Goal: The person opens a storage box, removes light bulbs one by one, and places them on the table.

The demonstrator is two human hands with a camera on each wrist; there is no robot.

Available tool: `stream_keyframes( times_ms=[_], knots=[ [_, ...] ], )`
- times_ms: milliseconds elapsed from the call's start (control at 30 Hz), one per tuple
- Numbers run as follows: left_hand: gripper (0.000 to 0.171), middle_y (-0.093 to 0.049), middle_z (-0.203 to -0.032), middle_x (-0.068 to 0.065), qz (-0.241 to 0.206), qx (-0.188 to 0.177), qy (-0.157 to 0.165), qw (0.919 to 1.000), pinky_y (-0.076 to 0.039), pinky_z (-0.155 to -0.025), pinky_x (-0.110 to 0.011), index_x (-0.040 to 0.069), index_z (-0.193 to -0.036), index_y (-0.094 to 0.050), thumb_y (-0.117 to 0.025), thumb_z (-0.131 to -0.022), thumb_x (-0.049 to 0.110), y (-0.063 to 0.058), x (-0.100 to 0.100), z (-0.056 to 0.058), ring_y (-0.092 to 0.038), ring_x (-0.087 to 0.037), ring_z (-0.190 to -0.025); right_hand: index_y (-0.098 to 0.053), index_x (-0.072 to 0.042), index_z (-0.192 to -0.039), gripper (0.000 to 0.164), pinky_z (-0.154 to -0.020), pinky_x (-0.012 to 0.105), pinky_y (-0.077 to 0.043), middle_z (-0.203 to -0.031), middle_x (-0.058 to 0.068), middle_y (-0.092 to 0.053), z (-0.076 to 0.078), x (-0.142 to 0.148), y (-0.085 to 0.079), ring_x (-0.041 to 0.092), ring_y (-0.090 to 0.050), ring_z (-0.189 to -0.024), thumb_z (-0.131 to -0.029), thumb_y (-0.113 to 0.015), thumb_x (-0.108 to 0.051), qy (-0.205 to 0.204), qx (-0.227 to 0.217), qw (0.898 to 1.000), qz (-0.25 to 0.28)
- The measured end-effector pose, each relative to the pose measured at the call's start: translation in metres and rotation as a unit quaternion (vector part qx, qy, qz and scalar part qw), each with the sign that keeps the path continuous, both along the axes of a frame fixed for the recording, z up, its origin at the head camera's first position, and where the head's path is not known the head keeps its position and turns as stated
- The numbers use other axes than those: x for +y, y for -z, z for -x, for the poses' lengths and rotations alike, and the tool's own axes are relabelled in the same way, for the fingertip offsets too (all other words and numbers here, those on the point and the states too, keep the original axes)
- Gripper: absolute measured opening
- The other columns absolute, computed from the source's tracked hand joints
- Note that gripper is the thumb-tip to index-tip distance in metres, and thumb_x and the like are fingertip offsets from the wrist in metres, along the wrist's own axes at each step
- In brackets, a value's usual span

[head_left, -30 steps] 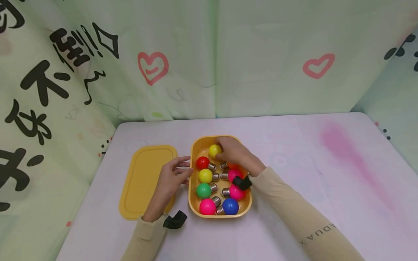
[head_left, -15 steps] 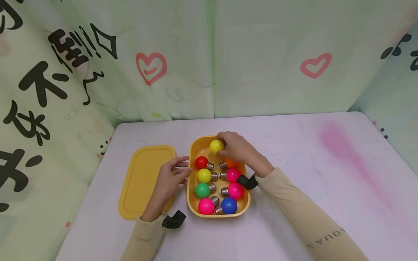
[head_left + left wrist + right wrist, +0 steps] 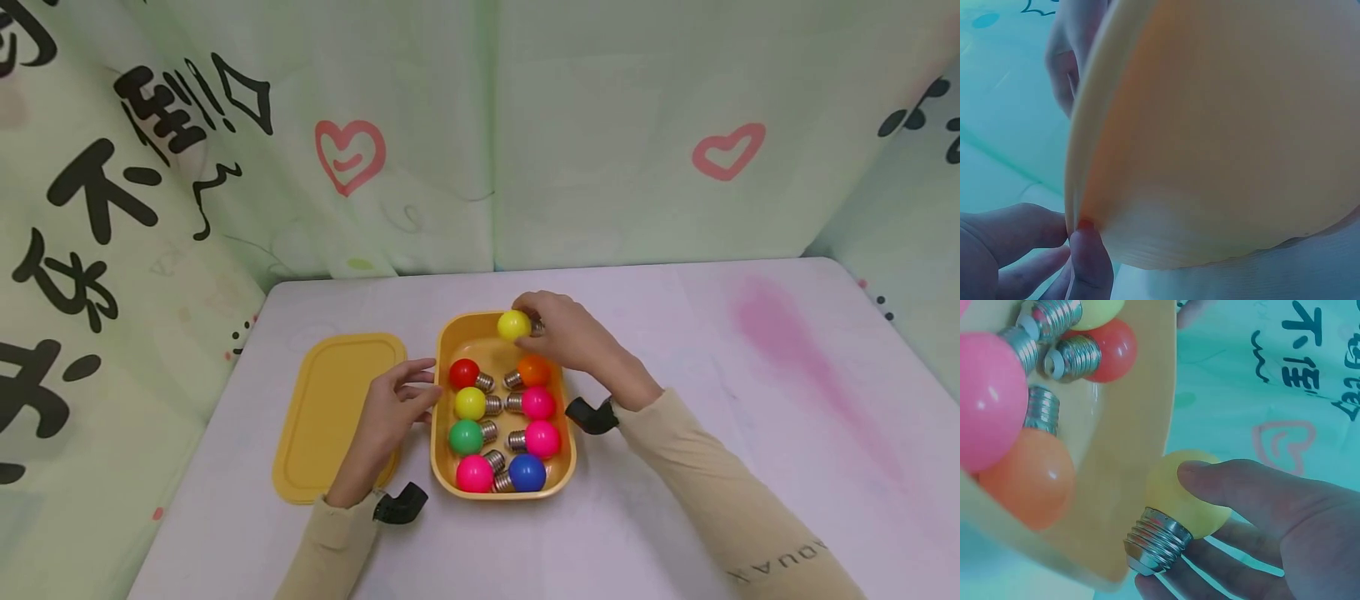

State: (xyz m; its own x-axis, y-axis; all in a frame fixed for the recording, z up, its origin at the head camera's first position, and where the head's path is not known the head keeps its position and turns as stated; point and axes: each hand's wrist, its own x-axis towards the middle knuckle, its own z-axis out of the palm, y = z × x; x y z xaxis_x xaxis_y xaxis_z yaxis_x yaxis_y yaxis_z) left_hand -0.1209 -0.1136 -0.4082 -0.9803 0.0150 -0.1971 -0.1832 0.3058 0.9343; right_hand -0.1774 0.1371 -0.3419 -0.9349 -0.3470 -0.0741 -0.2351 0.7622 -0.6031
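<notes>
The right hand [image 3: 573, 333] holds a yellow bulb [image 3: 513, 325] at the far end of the box [image 3: 459, 343], where, seen from the head, the globe overlaps the far rim near its right corner. The fingers [image 3: 1241, 578] are drawn in on the globe – thumb on one side, the others curved under it. The bulb lies on its side: in the head view its long axis runs nearly level, globe to the left and screw base to the right; in the right wrist view that axis slants, with the base aimed down and left. The left hand [image 3: 393, 408] pinches the box's left rim, its thumb at the edge and a finger against the outer wall. Inside, a left row – red bulb [image 3: 463, 373], second yellow bulb [image 3: 470, 403], green bulb [image 3: 466, 437], pink bulb [image 3: 475, 473] – has bases turned rightward, the nearest one slanting away from the person. Opposite, an orange bulb [image 3: 533, 370], two other pink bulbs [image 3: 537, 403] and a blue bulb [image 3: 527, 472] point their bases leftward. The box stands on the counter [image 3: 675, 333], with the lid [image 3: 322, 417] flat beside it, partly behind the left hand.
</notes>
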Motion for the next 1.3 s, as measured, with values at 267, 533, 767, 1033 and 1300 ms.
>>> stream_keyframes(
  times_ms=[267, 533, 767, 1033, 1300],
  knots=[
    [0.043, -0.065, -0.116, -0.013, -0.012, 0.001, 0.001, 0.9999, -0.061, -0.070, -0.029, 0.012, -0.131, -0.063, -0.072, -0.090, 0.009, -0.001, -0.001, 0.001, -0.068, -0.022, -0.087, -0.061, 0.002, -0.122, 0.037, -0.092, 0.045, -0.055, -0.111, 0.015, -0.065, -0.002, 0.017, -0.004, 0.029, -0.059, -0.100, -0.088, -0.072, -0.009, -0.003, 0.030, 1.000, 0.000],
    [0.043, -0.066, -0.117, -0.013, -0.011, -0.001, 0.003, 0.9999, -0.061, -0.070, -0.029, 0.012, -0.132, -0.062, -0.072, -0.090, 0.009, -0.001, -0.001, 0.001, -0.069, -0.023, -0.090, -0.061, 0.003, -0.121, 0.036, -0.093, 0.047, -0.054, -0.111, 0.017, -0.064, -0.002, 0.035, -0.002, 0.031, -0.058, -0.100, -0.088, -0.072, -0.009, 0.005, 0.042, 0.999, -0.001],
    [0.043, -0.066, -0.117, -0.013, -0.011, -0.003, 0.004, 0.9999, -0.061, -0.070, -0.030, 0.011, -0.131, -0.062, -0.072, -0.090, 0.009, -0.001, -0.001, 0.001, -0.069, -0.024, -0.090, -0.059, 0.004, -0.123, 0.039, -0.094, 0.049, -0.054, -0.114, 0.019, -0.064, -0.002, 0.048, 0.001, 0.032, -0.058, -0.102, -0.089, -0.071, -0.008, 0.017, 0.037, 0.999, -0.006],
    [0.044, -0.066, -0.118, -0.013, -0.012, -0.003, 0.007, 0.9999, -0.061, -0.070, -0.030, 0.011, -0.133, -0.061, -0.072, -0.090, 0.009, -0.002, -0.001, 0.001, -0.069, -0.023, -0.092, -0.058, 0.005, -0.124, 0.039, -0.096, 0.050, -0.053, -0.115, 0.020, -0.063, -0.001, 0.058, 0.005, 0.034, -0.057, -0.104, -0.089, -0.070, -0.008, 0.027, 0.030, 0.999, -0.006],
    [0.044, -0.065, -0.118, -0.013, -0.011, -0.005, 0.006, 0.9999, -0.061, -0.071, -0.030, 0.011, -0.133, -0.061, -0.071, -0.090, 0.009, -0.002, -0.001, 0.001, -0.068, -0.023, -0.091, -0.058, 0.005, -0.126, 0.040, -0.098, 0.051, -0.052, -0.118, 0.021, -0.062, 0.003, 0.064, 0.016, 0.035, -0.056, -0.106, -0.089, -0.069, -0.006, 0.033, 0.011, 0.999, -0.018]
  ],
)
